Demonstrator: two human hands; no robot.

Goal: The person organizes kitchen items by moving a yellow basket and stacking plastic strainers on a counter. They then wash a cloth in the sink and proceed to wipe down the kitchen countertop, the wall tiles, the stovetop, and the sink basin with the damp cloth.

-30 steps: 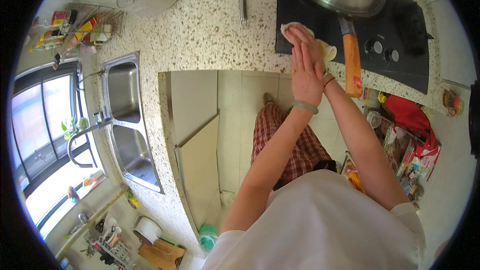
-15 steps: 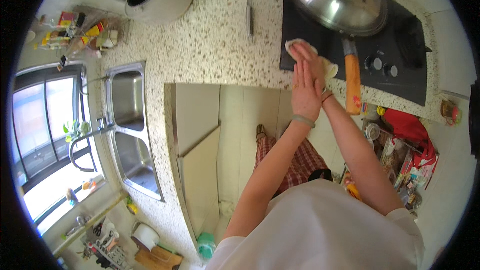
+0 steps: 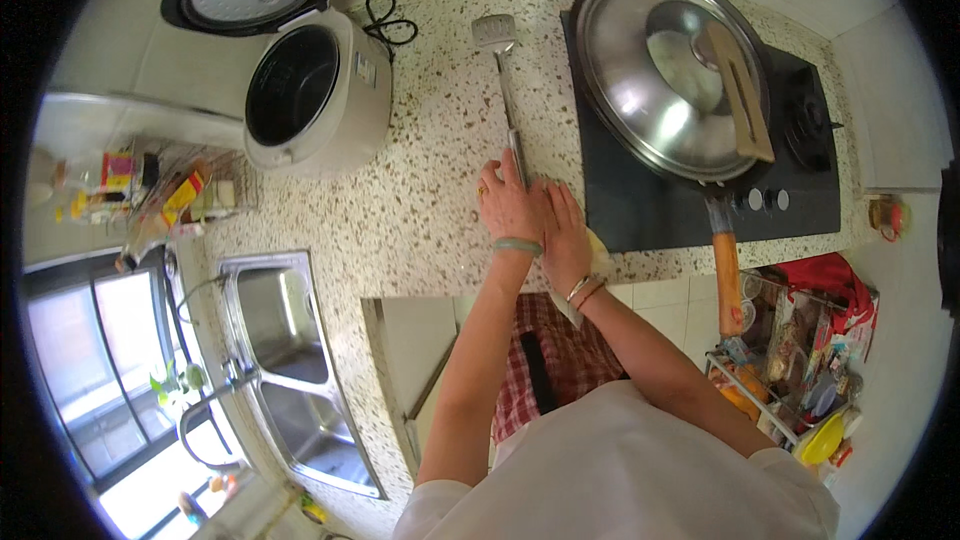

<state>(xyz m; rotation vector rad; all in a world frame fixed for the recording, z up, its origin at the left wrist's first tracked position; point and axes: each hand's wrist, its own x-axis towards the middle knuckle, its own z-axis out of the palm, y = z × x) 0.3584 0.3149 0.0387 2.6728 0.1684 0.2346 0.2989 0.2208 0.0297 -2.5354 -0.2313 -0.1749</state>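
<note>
A slotted metal spatula (image 3: 508, 90) lies on the speckled countertop, its handle pointing toward me. My left hand (image 3: 512, 210), with a ring and a pale bangle, has its fingers closed about the handle's near end. Beside it, almost touching, my right hand (image 3: 566, 245) presses down near the counter's front edge. A pale cloth (image 3: 600, 253) sticks out from under the right hand, mostly hidden by the palm. To the right, a pan with a domed steel lid (image 3: 640, 70) sits on the black cooktop (image 3: 650, 215), its wooden handle (image 3: 727, 280) jutting over the edge.
A rice cooker (image 3: 365, 105) stands open at the back left, its cord (image 3: 390, 25) coiled alongside. Further left are a double steel sink (image 3: 285, 325) and a rack of bottles (image 3: 175, 190). A loaded wire shelf (image 3: 775, 400) stands below the counter at right.
Both hands have moved left from the cooktop's front corner to the counter by the spatula. The left hand, earlier lying over the right one, is now on the spatula handle. The view has shifted.
</note>
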